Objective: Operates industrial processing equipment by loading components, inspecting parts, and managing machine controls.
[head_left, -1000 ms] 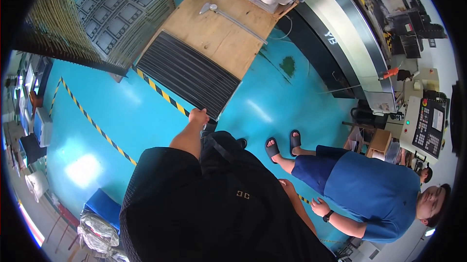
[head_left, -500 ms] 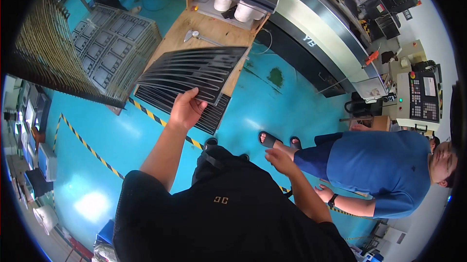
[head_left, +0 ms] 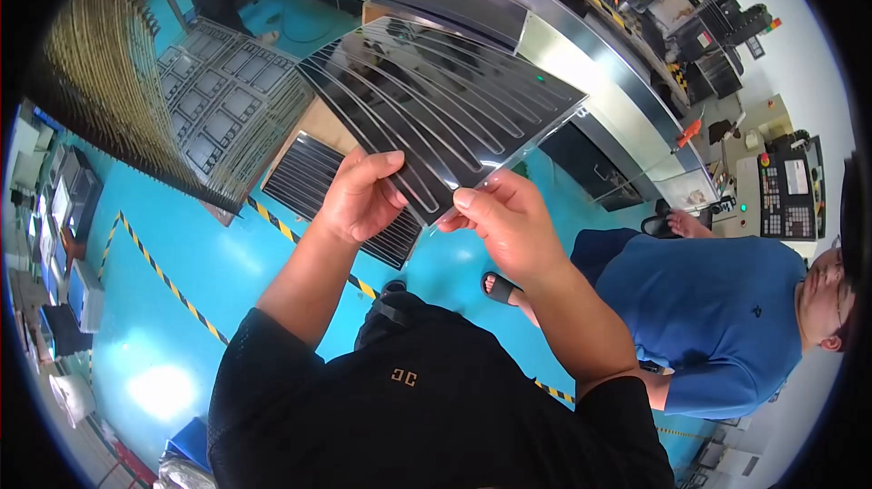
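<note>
A glossy black sheet (head_left: 391, 80) with long, pale-outlined strips is raised in front of me, tilted, its far edge over the wooden table (head_left: 318, 126). My left hand (head_left: 359, 198) pinches its near edge between thumb and fingers. Close beside it, my right hand (head_left: 513, 221) grips the near corner, thumb on top and fingers underneath. Below the raised sheet, another dark striped sheet (head_left: 313, 176) lies on the near end of the table. The raised sheet hides most of the tabletop.
Stacked grey panels with rectangular cutouts (head_left: 218, 117) stand at left, beside a tall bristly-looking stack (head_left: 100, 80). A large machine (head_left: 581, 62) runs along the far right. A person in a blue shirt (head_left: 699, 307) stands at right, near a control panel (head_left: 786, 194). Yellow-black tape (head_left: 186, 298) marks the floor.
The sheet has come up off the table toward me and to the right. My right hand has moved up and taken hold beside my left. The caliper on the table is now hidden.
</note>
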Demonstrator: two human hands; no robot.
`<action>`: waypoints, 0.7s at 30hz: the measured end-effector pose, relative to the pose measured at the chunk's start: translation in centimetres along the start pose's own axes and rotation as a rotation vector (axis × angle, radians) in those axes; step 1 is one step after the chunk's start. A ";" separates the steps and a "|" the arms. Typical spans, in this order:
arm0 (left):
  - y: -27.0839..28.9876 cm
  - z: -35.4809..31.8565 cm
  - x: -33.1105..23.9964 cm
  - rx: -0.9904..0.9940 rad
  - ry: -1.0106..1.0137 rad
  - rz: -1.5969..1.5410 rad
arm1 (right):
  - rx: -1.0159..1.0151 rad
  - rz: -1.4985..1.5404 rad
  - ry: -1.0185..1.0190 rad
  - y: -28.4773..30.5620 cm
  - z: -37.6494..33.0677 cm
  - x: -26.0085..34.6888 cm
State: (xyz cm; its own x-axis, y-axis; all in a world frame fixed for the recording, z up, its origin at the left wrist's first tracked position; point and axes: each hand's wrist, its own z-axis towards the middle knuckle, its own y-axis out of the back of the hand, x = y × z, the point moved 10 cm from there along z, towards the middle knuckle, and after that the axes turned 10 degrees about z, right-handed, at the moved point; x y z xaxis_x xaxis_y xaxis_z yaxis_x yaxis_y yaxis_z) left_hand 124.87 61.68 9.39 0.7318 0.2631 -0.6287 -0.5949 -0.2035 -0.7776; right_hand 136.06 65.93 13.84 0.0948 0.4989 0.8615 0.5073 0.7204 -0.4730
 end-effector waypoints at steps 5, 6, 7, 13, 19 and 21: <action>1.1 0.5 0.6 0.040 0.111 -0.128 | 0.037 -0.065 0.044 -1.0 0.7 0.0; 1.0 0.5 0.9 0.073 0.138 -0.137 | 0.062 -0.045 0.064 -1.5 0.8 0.1; 1.1 0.5 0.9 0.071 0.132 -0.140 | 0.066 -0.049 0.060 -1.7 0.9 -0.1; 1.1 0.8 1.6 0.083 0.196 -0.206 | 0.077 -0.078 0.025 -2.7 1.3 -0.3; 0.7 0.8 2.2 0.183 0.235 -0.311 | 0.039 -0.111 0.083 -2.9 1.6 -0.8; 1.3 0.8 2.7 0.159 0.249 -0.313 | 0.031 -0.133 0.074 -2.7 1.8 -1.2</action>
State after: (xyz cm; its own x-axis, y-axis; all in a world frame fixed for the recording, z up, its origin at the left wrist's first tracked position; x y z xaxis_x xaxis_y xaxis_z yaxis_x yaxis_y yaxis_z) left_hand 125.75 62.91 6.69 0.9316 0.0499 -0.3600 -0.3606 0.0029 -0.9327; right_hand 133.08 64.24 13.71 0.0922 0.3621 0.9276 0.4927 0.7929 -0.3585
